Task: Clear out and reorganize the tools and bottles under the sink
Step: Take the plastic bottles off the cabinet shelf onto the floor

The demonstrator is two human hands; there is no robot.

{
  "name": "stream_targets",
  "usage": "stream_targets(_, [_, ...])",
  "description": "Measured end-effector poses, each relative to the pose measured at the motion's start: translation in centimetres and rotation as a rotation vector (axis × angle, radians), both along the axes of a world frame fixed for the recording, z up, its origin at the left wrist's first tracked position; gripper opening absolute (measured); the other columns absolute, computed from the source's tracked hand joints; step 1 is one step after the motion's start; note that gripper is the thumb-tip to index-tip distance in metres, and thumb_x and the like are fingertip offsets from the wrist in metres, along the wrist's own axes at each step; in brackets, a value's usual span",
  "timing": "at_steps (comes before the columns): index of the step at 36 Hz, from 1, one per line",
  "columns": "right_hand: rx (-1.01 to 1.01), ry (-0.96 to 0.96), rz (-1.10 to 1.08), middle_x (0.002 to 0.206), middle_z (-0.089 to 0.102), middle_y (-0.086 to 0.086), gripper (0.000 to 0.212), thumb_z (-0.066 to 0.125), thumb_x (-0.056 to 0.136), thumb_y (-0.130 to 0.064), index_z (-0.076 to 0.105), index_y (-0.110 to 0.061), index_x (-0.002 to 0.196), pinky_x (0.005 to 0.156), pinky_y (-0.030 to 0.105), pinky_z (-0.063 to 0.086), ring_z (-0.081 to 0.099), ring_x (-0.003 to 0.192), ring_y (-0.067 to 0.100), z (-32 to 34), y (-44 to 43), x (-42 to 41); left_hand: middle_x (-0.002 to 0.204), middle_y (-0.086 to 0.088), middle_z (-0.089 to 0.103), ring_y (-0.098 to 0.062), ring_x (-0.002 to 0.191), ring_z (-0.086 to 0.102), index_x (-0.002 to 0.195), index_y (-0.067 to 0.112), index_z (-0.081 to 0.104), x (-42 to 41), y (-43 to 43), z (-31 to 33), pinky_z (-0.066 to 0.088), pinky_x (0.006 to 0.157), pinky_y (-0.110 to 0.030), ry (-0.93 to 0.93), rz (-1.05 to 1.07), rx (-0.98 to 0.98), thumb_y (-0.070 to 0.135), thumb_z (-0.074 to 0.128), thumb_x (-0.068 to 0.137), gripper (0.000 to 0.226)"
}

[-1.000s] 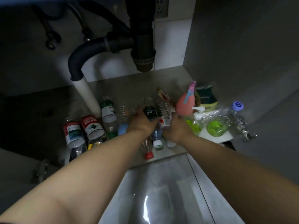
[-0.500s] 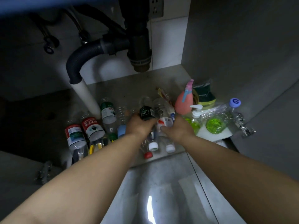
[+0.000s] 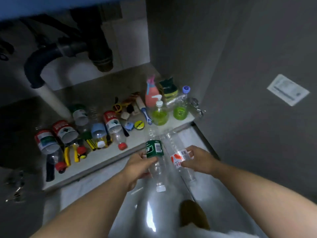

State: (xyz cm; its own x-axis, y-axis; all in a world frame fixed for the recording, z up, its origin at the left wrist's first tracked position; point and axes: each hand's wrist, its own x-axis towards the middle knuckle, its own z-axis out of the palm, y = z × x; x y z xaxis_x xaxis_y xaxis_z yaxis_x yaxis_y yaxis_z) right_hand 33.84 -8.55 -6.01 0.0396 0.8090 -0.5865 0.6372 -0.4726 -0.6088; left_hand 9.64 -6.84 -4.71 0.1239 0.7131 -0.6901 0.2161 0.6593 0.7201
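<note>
Clasping green-label bottle point(image 3: 154, 148) in left grip point(image 3: 137, 167), orange-label bottle point(image 3: 178, 158) in right grip point(image 3: 199, 160).

Two hands: left hand point(image 3: 137, 167) and right hand point(image 3: 199, 159), one clear bottle in each, namely green-label bottle point(image 3: 154, 149) and orange-label bottle point(image 3: 180, 157). Five more plastic bottles lying on the cabinet floor point(image 3: 103, 93): three red-label bottles point(image 3: 46, 140) point(image 3: 64, 130) point(image 3: 111, 120), one white-label bottle point(image 3: 79, 115), one blue-label bottle point(image 3: 98, 130). Also one pink spray bottle point(image 3: 151, 97), one pump bottle point(image 3: 159, 114) with green liquid, one purple-cap bottle point(image 3: 186, 89), one round yellow disc point(image 3: 139, 124), one stack of sponges point(image 3: 169, 91).
</note>
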Motion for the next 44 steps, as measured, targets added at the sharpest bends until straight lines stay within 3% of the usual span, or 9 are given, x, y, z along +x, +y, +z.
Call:
stream_targets(3, [-0.019, -0.141, -0.048, 0.126, 0.06, 0.002, 0.07, 0.083, 0.072, -0.045, 0.051, -0.02, 0.129, 0.083, 0.027, 0.048, 0.06, 0.106, 0.017, -2.8, -1.9, 2.3, 0.101, -0.01, 0.077, -0.019, 0.079, 0.075, 0.116, 0.015, 0.067, 2.5, -1.3, -2.3, 0.061, 0.067, -0.031, -0.031, -0.058, -0.061, 0.019, 0.079, 0.083, 0.035])
stream_targets(9, [-0.022, -0.315, -0.157, 0.133, 0.056, 0.011, 0.077, 0.079, 0.079, -0.043, 0.035, -0.019, 0.138, 0.092, 0.041, 0.053, 0.06, 0.116, 0.03, -7.9, -1.8, 4.2, 0.112, -0.008, 0.071, -0.024, 0.099, 0.07, 0.12, 0.017, 0.061, 6.6, -1.1, -7.9, 0.06, 0.072, -0.034, -0.033, -0.104, -0.124, 0.027, 0.081, 0.083, 0.044])
stream_targets(17, [0.081, -0.59, -0.078, 0.135, 0.047, 0.013, 0.062, 0.062, 0.092, -0.026, 0.028, -0.03, 0.143, 0.087, 0.042, 0.05, 0.052, 0.121, 0.034, -11.8, 0.6, 4.0, 0.099, 0.0, 0.071, -0.013, 0.083, 0.069, 0.12, 0.015, 0.063, 9.9, 1.5, -14.8, 0.054, 0.056, -0.022, 0.047, -0.078, -0.085, 0.026, 0.08, 0.084, 0.041])
stream_targets(21, [0.176, -0.698, -0.015, 0.136, 0.041, 0.011, 0.058, 0.059, 0.09, -0.013, 0.034, -0.027, 0.141, 0.092, 0.04, 0.049, 0.047, 0.123, 0.031, -12.8, 0.5, 4.0, 0.119, -0.006, 0.067, -0.022, 0.101, 0.068, 0.136, 0.018, 0.051, 11.0, 2.7, -16.6, 0.061, 0.082, -0.04, 0.076, -0.074, 0.0, 0.031, 0.079, 0.083, 0.061])
stream_targets(25, [0.368, -0.826, 0.148, 0.126, 0.051, 0.01, 0.055, 0.057, 0.079, -0.004, 0.049, -0.017, 0.132, 0.086, 0.038, 0.048, 0.049, 0.109, 0.028, -13.4, -1.2, 4.2, 0.134, -0.002, 0.06, -0.024, 0.114, 0.063, 0.147, 0.029, 0.036, 11.9, 2.7, -16.9, 0.054, 0.099, -0.051, 0.031, -0.029, 0.073, 0.022, 0.075, 0.089, 0.07])
stream_targets(31, [0.192, -0.757, 0.127, 0.152, 0.031, 0.007, 0.078, 0.062, 0.082, -0.01, 0.026, -0.015, 0.151, 0.098, 0.038, 0.049, 0.04, 0.129, 0.027, -13.7, -2.1, 4.1, 0.134, -0.005, 0.061, -0.027, 0.121, 0.06, 0.15, 0.044, 0.033, 13.4, 2.5, -15.9, 0.05, 0.105, -0.05, -0.04, -0.08, 0.086, 0.005, 0.063, 0.095, 0.073])
stream_targets(35, [0.113, -0.704, 0.114, 0.163, 0.01, 0.007, 0.093, 0.065, 0.085, -0.017, 0.008, -0.009, 0.157, 0.106, 0.038, 0.044, 0.031, 0.137, 0.029, -13.4, -1.4, 3.8, 0.138, -0.005, 0.06, -0.031, 0.124, 0.058, 0.154, 0.036, 0.036, 14.3, 3.2, -14.9, 0.048, 0.108, -0.049, -0.052, -0.199, 0.053, 0.003, 0.056, 0.097, 0.069])
stream_targets(40, [0.111, -0.658, 0.123, 0.166, 0.001, 0.013, 0.085, 0.056, 0.09, -0.016, 0.006, -0.005, 0.158, 0.12, 0.04, 0.029, 0.01, 0.152, 0.032, -13.1, -0.8, 3.4, 0.131, 0.008, 0.055, -0.018, 0.115, 0.058, 0.154, 0.032, 0.036, 14.8, 4.1, -14.3, 0.05, 0.107, -0.041, -0.087, -0.236, -0.019, 0.0, 0.059, 0.095, 0.071])
stream_targets(44, [0.155, -0.567, 0.153, 0.166, 0.004, 0.013, 0.078, 0.051, 0.092, -0.012, 0.01, -0.006, 0.158, 0.123, 0.038, 0.021, 0.004, 0.154, 0.027, -12.6, -1.2, 2.8, 0.146, 0.004, 0.048, -0.022, 0.131, 0.051, 0.153, 0.027, 0.042, 13.8, 4.5, -13.2, 0.046, 0.112, -0.043, -0.043, -0.298, 0.02, 0.0, 0.055, 0.097, 0.064])
